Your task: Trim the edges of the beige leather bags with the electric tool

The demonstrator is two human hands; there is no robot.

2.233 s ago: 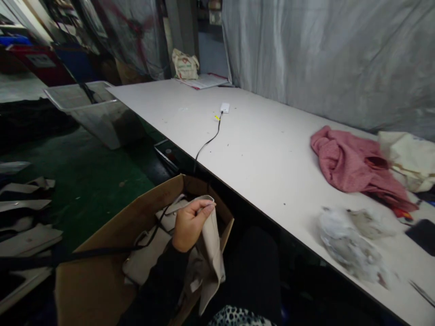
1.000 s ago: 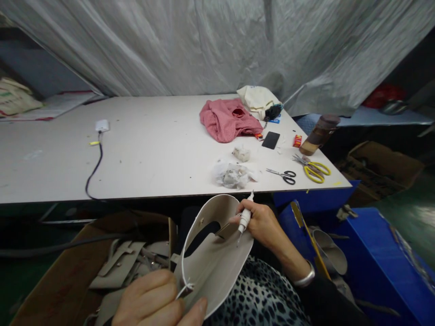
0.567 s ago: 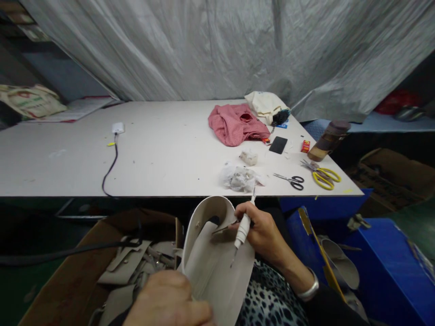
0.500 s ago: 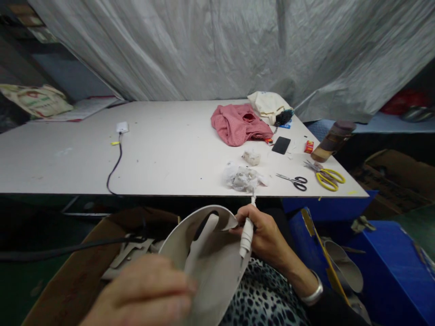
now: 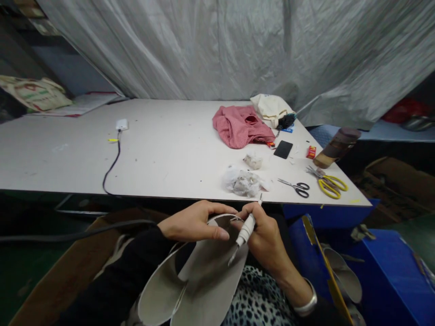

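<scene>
Over my lap hangs a beige curved piece, a thin, stiff sheet folded into open loops; its exact kind I cannot tell. My left hand grips its upper edge, thumb on the inner face and fingers behind. At the same rim, my right hand is closed round a slim tool wrapped in white tape, with thin metal ends showing above and below the wrap. The right fingertips also meet the piece's edge; whether the tool touches it is hidden.
On the white table lie crumpled plastic, black-handled scissors, yellow-handled shears, a phone, pink cloth and a bottle. A cardboard box stands left, a blue bin right.
My left hand has come up from the lower front to grip the piece's upper rim. The piece has sunk and its loops have turned toward me. The wrapped tool now leans more.
</scene>
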